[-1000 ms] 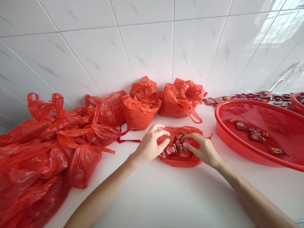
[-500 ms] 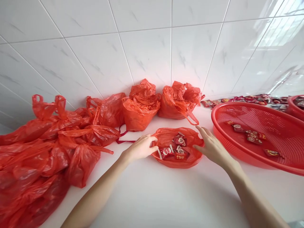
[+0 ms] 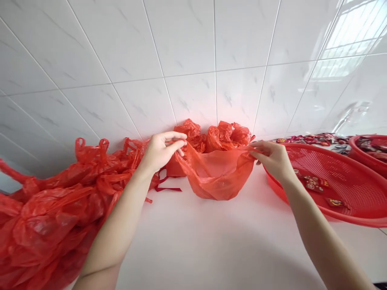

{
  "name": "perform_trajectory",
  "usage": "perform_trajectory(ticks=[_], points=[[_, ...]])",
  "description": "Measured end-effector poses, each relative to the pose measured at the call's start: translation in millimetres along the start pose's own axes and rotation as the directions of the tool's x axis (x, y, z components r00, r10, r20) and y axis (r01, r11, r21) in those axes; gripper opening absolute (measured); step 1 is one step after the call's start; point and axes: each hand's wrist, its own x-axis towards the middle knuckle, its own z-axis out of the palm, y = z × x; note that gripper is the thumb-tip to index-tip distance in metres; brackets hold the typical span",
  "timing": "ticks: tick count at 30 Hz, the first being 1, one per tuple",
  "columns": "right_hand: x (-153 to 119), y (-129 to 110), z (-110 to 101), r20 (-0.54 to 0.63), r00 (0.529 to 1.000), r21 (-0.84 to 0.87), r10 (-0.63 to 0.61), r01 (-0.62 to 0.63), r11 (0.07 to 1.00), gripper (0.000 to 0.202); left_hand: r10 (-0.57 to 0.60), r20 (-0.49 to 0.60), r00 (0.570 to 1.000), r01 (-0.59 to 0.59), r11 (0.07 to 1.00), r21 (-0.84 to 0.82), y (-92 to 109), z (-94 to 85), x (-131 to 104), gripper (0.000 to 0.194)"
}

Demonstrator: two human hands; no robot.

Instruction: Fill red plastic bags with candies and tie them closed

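Observation:
A red plastic bag (image 3: 216, 179) is stretched between my two hands above the white tabletop, its mouth pulled wide. My left hand (image 3: 165, 151) pinches the bag's upper left edge between thumb and fingers. On the other side, my right hand (image 3: 270, 157) grips the upper right edge. The thin front wall sags between them and hides the wrapped sweets inside. Just behind stand two more red bags with crumpled tops, partly covered by the stretched one.
Knotted red bags (image 3: 60, 217) pile up along the left. A red mesh basket (image 3: 356, 201) with several wrapped packets stands at the right, a second basket (image 3: 369, 155) behind it. Loose packets (image 3: 320, 139) lie along the tiled wall. A dark red ribbon (image 3: 169, 189) lies left of the bag.
Both hands have taken hold of the bag's edges and raised them, so its sides are pulled up and its contents no longer show. The camera view has tilted upward.

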Motion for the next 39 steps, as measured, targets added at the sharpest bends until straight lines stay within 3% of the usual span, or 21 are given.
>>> perform_trajectory(ticks=[4, 11, 15, 18, 21, 24, 28, 31, 34, 36, 39], points=[[19.9, -33.6, -7.2, -0.001, 1.000, 0.034, -0.017, 0.017, 0.999, 0.018, 0.056, -0.101, 0.993, -0.062, 0.997, -0.056, 19.2, -4.2, 10.2, 0.015], [41.9, -61.8, -20.6, 0.116, 0.991, -0.125, -0.062, 0.077, 0.989, 0.008, 0.093, -0.113, 0.989, -0.079, 0.989, 0.122, 36.0, -4.7, 10.4, 0.015], [49.9, -77.6, -20.9, 0.193, 0.981, -0.233, 0.016, 0.030, 0.972, 0.014, 0.078, -0.118, 0.990, -0.060, 0.986, 0.155, 37.4, -2.8, 11.4, 0.021], [48.2, -90.3, -10.7, 0.218, 0.974, -0.203, 0.053, -0.008, 0.979, 0.012, 0.074, -0.055, 0.996, -0.067, 0.991, 0.117, 36.9, 3.1, 11.5, 0.024], [41.6, -96.8, 10.6, 0.289, 0.957, -0.135, 0.014, 0.026, 0.990, 0.013, 0.075, 0.123, 0.990, -0.081, 0.996, 0.038, 38.7, 17.0, 7.8, 0.028], [33.8, -98.6, 34.7, 0.335, 0.942, -0.091, -0.030, 0.064, 0.994, 0.015, 0.112, 0.291, 0.950, -0.120, 0.993, 0.008, 41.5, 37.0, 0.9, 0.034], [25.2, -99.2, 47.7, 0.356, 0.929, 0.019, -0.104, 0.104, 0.994, 0.020, 0.218, 0.326, 0.920, -0.222, 0.975, -0.025, 39.7, 57.1, -4.3, 0.024], [22.3, -86.2, 40.8, 0.384, 0.908, 0.189, -0.169, 0.102, 0.977, 0.027, 0.217, 0.280, 0.935, -0.214, 0.976, -0.042, 36.1, 59.1, -1.8, 0.015], [18.5, -50.1, 36.8, 0.428, 0.882, 0.253, -0.199, 0.094, 0.963, 0.057, 0.186, 0.236, 0.954, -0.158, 0.978, -0.132, 35.7, 54.2, 3.1, 0.011], [12.1, -18.1, 42.4, 0.503, 0.855, 0.226, -0.126, 0.011, 0.974, 0.078, 0.154, 0.218, 0.964, -0.104, 0.969, -0.226, 37.1, 50.8, 6.2, 0.011], [-4.6, 26.1, 59.9, 0.664, 0.744, 0.267, -0.083, -0.132, 0.955, 0.079, 0.130, 0.170, 0.977, -0.067, 0.940, -0.335, 37.7, 47.3, 10.2, 0.010]])
